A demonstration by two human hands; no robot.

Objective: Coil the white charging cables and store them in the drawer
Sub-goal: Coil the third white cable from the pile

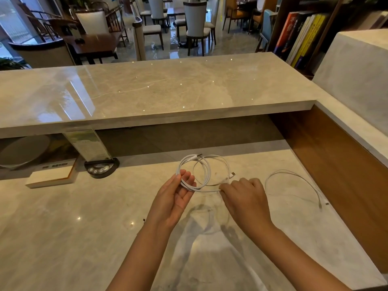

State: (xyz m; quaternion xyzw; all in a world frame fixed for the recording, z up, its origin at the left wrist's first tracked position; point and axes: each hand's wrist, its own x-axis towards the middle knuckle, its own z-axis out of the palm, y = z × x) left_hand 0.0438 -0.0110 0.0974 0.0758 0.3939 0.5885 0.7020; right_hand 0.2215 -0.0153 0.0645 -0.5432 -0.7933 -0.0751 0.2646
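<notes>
Marble desk [63, 227]: both hands hold coiled cable [206, 164], plug [232, 174] pointing right.

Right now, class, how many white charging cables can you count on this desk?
2. One cable is looped between the left hand and right hand. The second cable lies loose on the desk to the right. None seems hidden.

Glossy veined marble counter [147, 89] — smooth white plastic cable [206, 171] — brown wood panel [336, 164].
</notes>
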